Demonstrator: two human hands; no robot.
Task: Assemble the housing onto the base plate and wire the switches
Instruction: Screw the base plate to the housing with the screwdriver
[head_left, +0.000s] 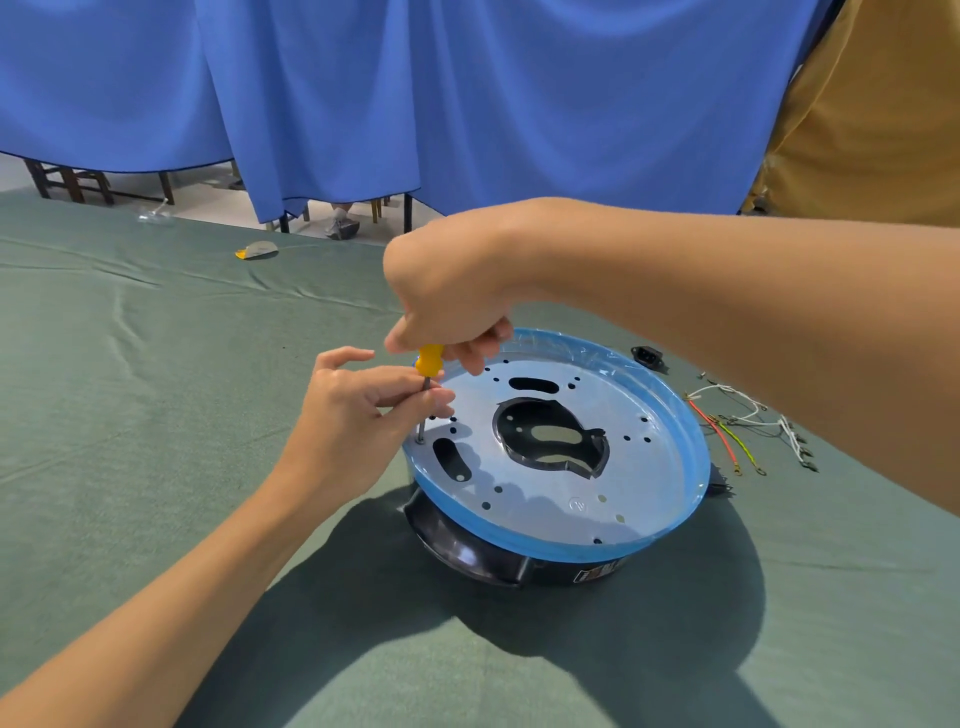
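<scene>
Driving a screw (420, 440) at the base plate's (550, 499) left rim, my right hand (447, 291) grips the yellow screwdriver (430, 359) handle and my left hand (353, 421) pinches its shaft. The plate rests on the black housing (467, 551), toward the table's right edge. If I tilt, the tip could slip and scratch the plate.

We see a yellow-handled screwdriver (429, 359), a silver base plate (550, 467) rimmed blue, a black housing (467, 551), a green tablecloth (156, 389).
</scene>
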